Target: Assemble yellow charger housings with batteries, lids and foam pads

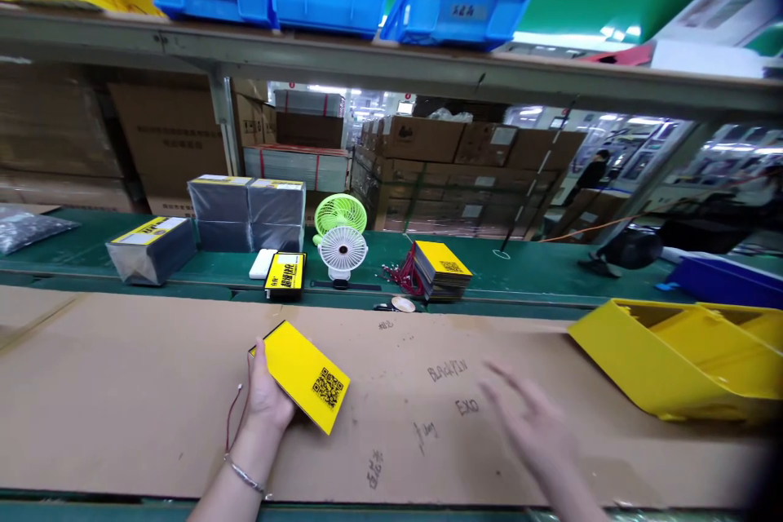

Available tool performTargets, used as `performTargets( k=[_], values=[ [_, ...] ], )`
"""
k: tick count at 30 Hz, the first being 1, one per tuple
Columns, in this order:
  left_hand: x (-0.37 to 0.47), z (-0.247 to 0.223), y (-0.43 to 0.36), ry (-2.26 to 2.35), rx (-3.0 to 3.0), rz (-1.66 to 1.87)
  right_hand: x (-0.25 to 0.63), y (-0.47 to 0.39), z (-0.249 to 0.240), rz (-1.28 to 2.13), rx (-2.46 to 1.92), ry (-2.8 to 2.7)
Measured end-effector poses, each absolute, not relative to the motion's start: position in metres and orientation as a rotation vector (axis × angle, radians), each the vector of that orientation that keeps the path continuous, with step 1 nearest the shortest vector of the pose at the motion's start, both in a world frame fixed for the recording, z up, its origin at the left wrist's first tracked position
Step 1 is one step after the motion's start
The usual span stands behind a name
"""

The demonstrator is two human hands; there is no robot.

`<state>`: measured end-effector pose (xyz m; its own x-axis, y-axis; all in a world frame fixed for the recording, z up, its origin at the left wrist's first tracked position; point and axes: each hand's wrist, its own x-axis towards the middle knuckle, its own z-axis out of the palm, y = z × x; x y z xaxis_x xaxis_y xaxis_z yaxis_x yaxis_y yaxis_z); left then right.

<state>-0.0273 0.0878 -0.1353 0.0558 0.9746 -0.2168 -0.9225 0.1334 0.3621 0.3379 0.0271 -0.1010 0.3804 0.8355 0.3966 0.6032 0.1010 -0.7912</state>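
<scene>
My left hand (269, 395) is closed on the edge of a flat yellow panel (303, 371) printed with a black QR code, held tilted above the cardboard sheet (152, 391). A thin dark-red wire (231, 416) with a small white plug hangs beside my left wrist. On the right, my right hand (532, 416) is blurred by motion, its fingers stretched out and nothing in them, over the handwriting on the cardboard. Farther back stands a stack of similar yellow panels (444, 265), with a bundle of red wires (407, 273) at its left side.
A yellow bin (679, 375) lies at the right. Along the back are a white fan (342, 251), a green fan (333, 212), a yellow-black box (285, 273) and grey wrapped packs (248, 212). Blue bins (462, 4) line the overhead shelf (342, 53).
</scene>
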Motion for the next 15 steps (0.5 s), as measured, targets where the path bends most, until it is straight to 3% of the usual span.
performTargets(
  k=[3,6,11,15],
  values=[
    [-0.030,-0.134,0.088,0.456,0.144,1.464,0.244,0.045,-0.108,0.445,-1.347,-1.995],
    [-0.031,-0.134,0.087,0.432,0.168,1.464,0.171,0.055,-0.118,0.502,-1.131,-2.237],
    [-0.029,-0.135,0.086,0.596,0.264,1.456,0.149,0.074,-0.145,0.590,-0.922,-2.104],
    [-0.031,-0.131,0.085,0.812,0.404,1.608,0.174,0.087,-0.158,0.823,-1.034,-1.784]
  ],
)
